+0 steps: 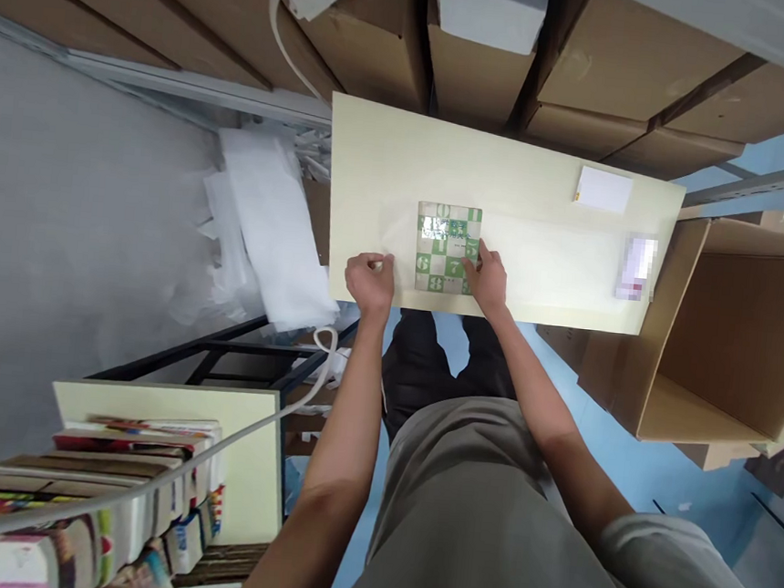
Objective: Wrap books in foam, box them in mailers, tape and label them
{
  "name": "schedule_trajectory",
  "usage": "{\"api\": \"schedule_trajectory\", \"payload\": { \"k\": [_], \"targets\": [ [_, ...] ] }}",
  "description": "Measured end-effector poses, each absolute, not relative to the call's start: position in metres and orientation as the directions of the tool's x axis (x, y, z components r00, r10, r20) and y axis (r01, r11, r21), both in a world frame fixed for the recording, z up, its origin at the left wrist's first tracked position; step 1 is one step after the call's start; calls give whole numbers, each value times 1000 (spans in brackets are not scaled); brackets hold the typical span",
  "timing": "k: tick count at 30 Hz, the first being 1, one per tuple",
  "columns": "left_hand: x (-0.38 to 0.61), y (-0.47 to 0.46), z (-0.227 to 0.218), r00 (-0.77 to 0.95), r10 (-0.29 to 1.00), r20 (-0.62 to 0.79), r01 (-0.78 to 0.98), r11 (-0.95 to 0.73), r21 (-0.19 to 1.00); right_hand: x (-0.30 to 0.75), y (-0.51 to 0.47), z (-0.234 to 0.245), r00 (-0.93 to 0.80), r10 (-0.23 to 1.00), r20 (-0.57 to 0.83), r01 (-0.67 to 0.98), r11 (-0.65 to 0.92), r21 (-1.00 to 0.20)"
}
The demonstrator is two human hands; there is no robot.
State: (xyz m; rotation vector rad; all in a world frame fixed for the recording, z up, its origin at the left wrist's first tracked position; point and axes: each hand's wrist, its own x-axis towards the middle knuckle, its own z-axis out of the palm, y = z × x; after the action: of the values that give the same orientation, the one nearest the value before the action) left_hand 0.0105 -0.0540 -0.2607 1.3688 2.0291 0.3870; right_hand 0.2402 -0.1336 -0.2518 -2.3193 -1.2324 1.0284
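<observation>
The book [447, 248] lay left of centre, near the desk's [375, 174] front edge (a card [603, 190] sat by the back right corner); cartons [475, 82] stood behind.

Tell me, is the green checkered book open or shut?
Shut: the book lies flat, cover up, the right hand at its edge.

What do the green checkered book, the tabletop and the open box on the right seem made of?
Green checkered book: likely paper or card, glossy; bright glare on the cover, perhaps from lamination or clear wrap.
Tabletop: smooth, pale cream, slight sheen; laminate or painted board, can't tell.
Open box: probably cardboard, matte; plain brown, thin walls.
</observation>
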Motion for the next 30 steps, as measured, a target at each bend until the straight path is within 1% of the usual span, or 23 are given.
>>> {"api": "schedule_trajectory", "payload": {
  "k": [4,7,11,13,17,19,21,22,24,26,30],
  "targets": [
    [21,-61,-250,-208,908,-365,582,415,699,250,-131,-260,379,818,-433,505,-575,-644],
    [36,-71,-242,-157,927,-339,547,368,752,255,-129,-262,361,814,-455,473,-580,-663],
    [61,-87,-236,-35,941,-337,576,295,762,259,-128,-257,348,809,-475,504,-588,-632],
    [72,-92,-236,25,947,-321,610,240,755,260,-130,-254,344,818,-461,519,-575,-632],
    [83,-96,-240,148,946,-289,670,119,733,259,-137,-246,316,816,-484,548,-573,-609],
    [86,-97,-240,188,940,-284,693,78,717,255,-140,-240,336,836,-433,573,-546,-611],
    [88,-100,-240,232,934,-273,704,32,709,247,-140,-233,331,884,-331,609,-468,-640],
    [89,-101,-240,257,930,-264,703,8,711,242,-138,-229,302,909,-288,628,-417,-657],
    [90,-105,-240,297,922,-250,691,-26,723,234,-132,-223,220,941,-255,653,-337,-678],
    [90,-107,-240,302,918,-255,680,-20,733,230,-125,-222,172,948,-270,662,-314,-680],
    [86,-104,-244,245,920,-306,636,86,767,234,-118,-230,167,942,-292,667,-326,-670]
  ]
}}
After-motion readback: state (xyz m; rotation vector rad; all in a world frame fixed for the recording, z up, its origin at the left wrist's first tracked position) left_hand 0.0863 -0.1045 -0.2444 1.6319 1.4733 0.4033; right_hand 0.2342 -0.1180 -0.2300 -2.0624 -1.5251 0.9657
